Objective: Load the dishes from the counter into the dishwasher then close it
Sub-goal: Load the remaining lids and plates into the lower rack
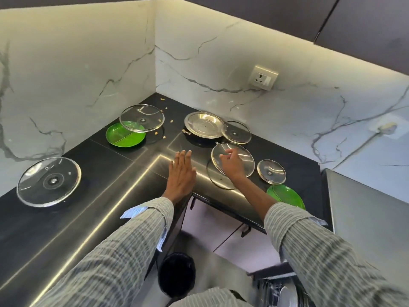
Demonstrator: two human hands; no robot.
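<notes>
Now | black L-shaped counter [66,222] | marble walls [77,63] | left hand [180,176] fingers pressed together | right hand [232,165] fingers spread

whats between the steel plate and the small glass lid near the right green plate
In the head view, two glass lids: a medium glass lid overlapping the steel plate, then the large glass lid under the right hand, beside the small glass lid.
</notes>
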